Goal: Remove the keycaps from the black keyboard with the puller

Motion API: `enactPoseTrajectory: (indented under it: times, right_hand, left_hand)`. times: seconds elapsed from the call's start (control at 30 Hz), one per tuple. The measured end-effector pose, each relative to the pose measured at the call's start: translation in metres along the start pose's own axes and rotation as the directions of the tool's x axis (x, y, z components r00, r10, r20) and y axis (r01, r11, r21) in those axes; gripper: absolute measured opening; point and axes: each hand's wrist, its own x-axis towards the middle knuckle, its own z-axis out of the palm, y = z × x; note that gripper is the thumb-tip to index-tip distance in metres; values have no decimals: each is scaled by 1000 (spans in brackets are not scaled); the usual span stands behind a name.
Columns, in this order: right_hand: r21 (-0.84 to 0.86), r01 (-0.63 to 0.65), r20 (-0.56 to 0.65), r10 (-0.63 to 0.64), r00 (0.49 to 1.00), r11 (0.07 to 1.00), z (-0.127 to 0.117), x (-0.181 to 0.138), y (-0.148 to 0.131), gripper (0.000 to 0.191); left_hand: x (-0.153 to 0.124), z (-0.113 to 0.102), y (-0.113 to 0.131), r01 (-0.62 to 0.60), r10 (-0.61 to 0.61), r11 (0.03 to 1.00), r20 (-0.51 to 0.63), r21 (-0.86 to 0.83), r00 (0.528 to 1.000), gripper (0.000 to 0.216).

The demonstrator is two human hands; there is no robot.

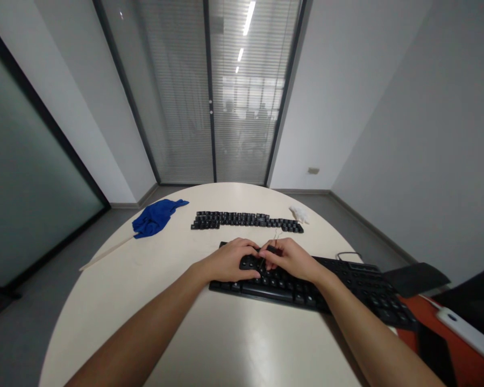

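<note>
A black keyboard point(262, 291) lies across the front of the table, with some keys bare of caps near my hands. My left hand point(234, 262) rests on its left part, thumb and fingers apart around a patch of keys. My right hand point(288, 258) is closed on a small black-handled keycap puller point(271, 249), whose thin wires stick out above and below the fingers. Its lower end points down at the keys beside my left fingertips; whether it touches a key cannot be made out. Beyond the hands, loose black keycaps point(242, 219) stand in rows.
A blue cloth point(155, 217) lies at the left, beside a thin pale stick point(107, 253). A crumpled white tissue or bag point(299, 214) sits at the back right. On the right, a white power strip point(468, 333) and a dark flat object point(417, 278) lie by an orange surface point(468, 357).
</note>
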Motion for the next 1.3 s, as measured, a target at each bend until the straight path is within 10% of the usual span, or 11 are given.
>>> enactPoseTrajectory:
  times: [0.57, 1.3]
  right_hand:
    - [-262, 85, 6, -87, 996, 961, -3, 2, 4, 44]
    - [-148, 162, -58, -172, 983, 976, -1, 3, -2, 29]
  left_hand:
    - [1, 4, -3, -39, 39, 999, -43, -1, 998, 28]
    - [5, 16, -9, 32, -38, 998, -147, -46, 988, 23]
